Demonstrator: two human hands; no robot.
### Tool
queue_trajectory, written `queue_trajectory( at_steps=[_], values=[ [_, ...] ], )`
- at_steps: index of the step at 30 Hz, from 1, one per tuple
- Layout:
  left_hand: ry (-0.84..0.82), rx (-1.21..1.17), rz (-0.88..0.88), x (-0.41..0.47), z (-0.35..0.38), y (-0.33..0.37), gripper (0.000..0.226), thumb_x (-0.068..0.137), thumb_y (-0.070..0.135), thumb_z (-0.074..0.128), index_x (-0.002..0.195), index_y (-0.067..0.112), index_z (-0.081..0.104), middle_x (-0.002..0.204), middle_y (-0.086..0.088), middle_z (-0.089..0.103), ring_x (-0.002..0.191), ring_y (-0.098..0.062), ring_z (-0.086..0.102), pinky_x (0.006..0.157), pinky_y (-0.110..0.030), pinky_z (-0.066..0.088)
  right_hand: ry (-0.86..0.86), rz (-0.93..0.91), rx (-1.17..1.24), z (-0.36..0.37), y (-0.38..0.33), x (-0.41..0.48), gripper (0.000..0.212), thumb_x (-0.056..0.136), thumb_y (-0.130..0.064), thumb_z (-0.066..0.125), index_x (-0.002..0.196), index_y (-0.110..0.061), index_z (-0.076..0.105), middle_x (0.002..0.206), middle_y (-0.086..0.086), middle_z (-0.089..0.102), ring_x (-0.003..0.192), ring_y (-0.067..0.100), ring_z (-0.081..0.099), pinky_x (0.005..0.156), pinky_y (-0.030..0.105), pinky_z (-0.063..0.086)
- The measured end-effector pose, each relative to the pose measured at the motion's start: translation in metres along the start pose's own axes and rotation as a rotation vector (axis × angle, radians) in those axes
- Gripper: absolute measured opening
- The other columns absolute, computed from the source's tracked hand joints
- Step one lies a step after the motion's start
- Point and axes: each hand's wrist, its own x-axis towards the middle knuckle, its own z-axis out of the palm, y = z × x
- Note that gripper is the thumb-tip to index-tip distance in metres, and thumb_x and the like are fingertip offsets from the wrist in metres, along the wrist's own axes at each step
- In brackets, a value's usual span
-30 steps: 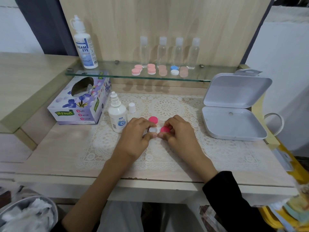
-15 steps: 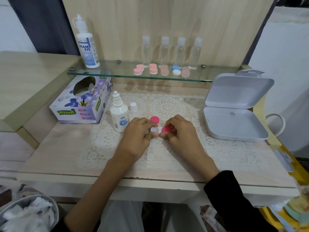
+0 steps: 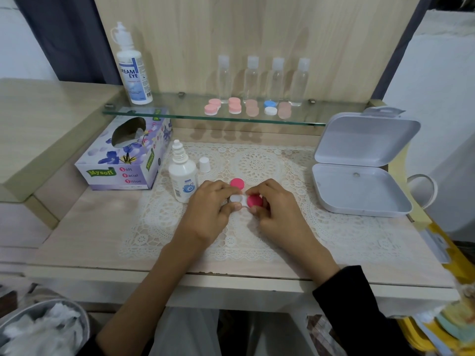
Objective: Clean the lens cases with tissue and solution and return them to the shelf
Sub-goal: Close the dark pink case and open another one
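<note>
Just below the middle of the frame, the left hand (image 3: 208, 211) pinches the white lens case (image 3: 237, 199) by its left well, thumb and fingers curled round it. The right hand (image 3: 277, 214) has its fingertips curled round the pink cap (image 3: 255, 200) that sits on the right well. The left well is open, and a second pink cap (image 3: 237, 183) lies on the mat just behind the hands.

The step looks like turning that cap, though I cannot tell whether on or off. To do it well, the left hand should hold the case level and steady and let only the right hand twist. A light grip near the cap's edge should be enough. Tilting the case may spill anything left in the open well.

The case is low over a lace mat (image 3: 257, 235) on a pale wooden table (image 3: 90, 227). Just left of the hands stands a small solution bottle (image 3: 182, 178) with its white top (image 3: 204, 164) off and set beside it. A tissue box (image 3: 126, 155) lies further left. At the right an open white hinged box (image 3: 359, 165) rests on the mat's edge.

Above, a glass shelf (image 3: 180, 111) carries more lens cases (image 3: 235, 107), four clear bottles (image 3: 262, 78) and a larger bottle (image 3: 132, 70) at its left end. A bin (image 3: 38, 330) of crumpled tissue shows at the lower left. A dark curtain (image 3: 64, 34) hangs at the upper left.
</note>
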Motion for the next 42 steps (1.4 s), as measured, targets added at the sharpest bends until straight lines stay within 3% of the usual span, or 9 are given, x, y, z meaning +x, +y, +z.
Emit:
queue_trajectory(
  at_steps=[5, 11, 15, 19, 25, 31, 34, 38, 42],
  values=[
    [-0.004, -0.012, -0.002, -0.0006, -0.0003, 0.0001, 0.029, 0.083, 0.018, 0.07, 0.112, 0.013, 0.069, 0.099, -0.002, 0.066, 0.096, -0.02, 0.054, 0.082, -0.022, 0.031, 0.021, 0.049, 0.03, -0.0035, -0.0056, -0.005, 0.045, 0.077, -0.022, 0.068, 0.12, -0.02, 0.059, 0.1, -0.01, 0.057, 0.092, 0.007, 0.048, 0.077, 0.021, 0.041],
    [-0.006, -0.004, -0.018, -0.002, -0.0021, 0.0012, 0.031, 0.084, 0.021, 0.069, 0.114, 0.014, 0.068, 0.103, -0.001, 0.065, 0.1, -0.017, 0.052, 0.082, -0.02, 0.029, 0.088, 0.147, -0.088, -0.0032, 0.0011, -0.0024, 0.041, 0.071, -0.05, 0.077, 0.097, -0.022, 0.061, 0.092, -0.011, 0.052, 0.092, 0.009, 0.047, 0.076, 0.026, 0.041],
    [-0.008, -0.009, -0.022, -0.0021, -0.0016, 0.0005, 0.031, 0.084, 0.023, 0.069, 0.114, 0.015, 0.068, 0.103, 0.001, 0.064, 0.098, -0.015, 0.05, 0.08, -0.008, 0.028, 0.072, 0.14, -0.091, -0.0032, 0.0005, -0.0018, 0.029, 0.074, -0.042, 0.077, 0.088, -0.022, 0.06, 0.089, -0.011, 0.052, 0.091, 0.01, 0.045, 0.076, 0.027, 0.04],
    [-0.004, -0.009, -0.021, -0.0018, -0.001, 0.0008, 0.031, 0.083, 0.022, 0.07, 0.113, 0.014, 0.069, 0.102, -0.001, 0.065, 0.097, -0.017, 0.052, 0.08, -0.017, 0.029, 0.027, 0.075, -0.1, -0.0034, 0.0006, -0.0018, 0.019, 0.079, -0.021, 0.066, 0.097, -0.02, 0.069, 0.092, -0.01, 0.05, 0.094, 0.016, 0.046, 0.084, 0.039, 0.043],
    [-0.001, -0.008, -0.023, -0.0033, -0.0015, 0.0014, 0.029, 0.084, 0.021, 0.07, 0.112, 0.014, 0.069, 0.103, 0.0, 0.065, 0.1, -0.017, 0.052, 0.083, -0.02, 0.03, 0.116, 0.133, -0.102, -0.0032, -0.0022, -0.0042, 0.044, 0.071, -0.048, 0.073, 0.106, -0.023, 0.068, 0.1, -0.01, 0.053, 0.099, 0.012, 0.046, 0.087, 0.037, 0.043],
    [-0.005, -0.013, -0.029, -0.0035, -0.0015, 0.0022, 0.029, 0.085, 0.022, 0.069, 0.113, 0.015, 0.068, 0.103, 0.0, 0.065, 0.1, -0.016, 0.052, 0.083, -0.019, 0.03, 0.118, 0.168, -0.124, -0.0039, 0.0001, -0.0027, 0.031, 0.069, -0.047, 0.079, 0.086, -0.025, 0.064, 0.089, -0.011, 0.05, 0.092, 0.012, 0.045, 0.083, 0.034, 0.042],
    [-0.006, -0.01, -0.028, -0.0033, -0.0012, 0.0011, 0.029, 0.084, 0.022, 0.07, 0.112, 0.015, 0.069, 0.102, 0.0, 0.065, 0.099, -0.017, 0.052, 0.082, -0.02, 0.03, 0.078, 0.127, -0.108, -0.004, -0.0009, -0.0036, 0.022, 0.076, -0.03, 0.072, 0.098, -0.026, 0.071, 0.09, -0.01, 0.05, 0.092, 0.013, 0.045, 0.086, 0.039, 0.04],
    [-0.004, -0.007, -0.031, -0.0035, -0.0014, 0.0017, 0.029, 0.084, 0.022, 0.069, 0.113, 0.015, 0.068, 0.103, 0.0, 0.065, 0.1, -0.017, 0.052, 0.083, -0.02, 0.031, 0.077, 0.142, -0.09, -0.0055, -0.0036, -0.006, 0.043, 0.075, -0.047, 0.07, 0.113, -0.027, 0.067, 0.087, -0.013, 0.048, 0.091, 0.01, 0.045, 0.084, 0.033, 0.039],
    [-0.008, -0.002, -0.032, -0.003, -0.0012, 0.0023, 0.029, 0.084, 0.021, 0.069, 0.113, 0.015, 0.068, 0.104, -0.001, 0.065, 0.101, -0.018, 0.053, 0.085, -0.022, 0.032, 0.112, 0.218, -0.096, -0.007, -0.0031, -0.0044, 0.039, 0.069, -0.054, 0.077, 0.09, -0.026, 0.061, 0.081, -0.015, 0.05, 0.083, 0.009, 0.047, 0.071, 0.028, 0.037]
  ],
)
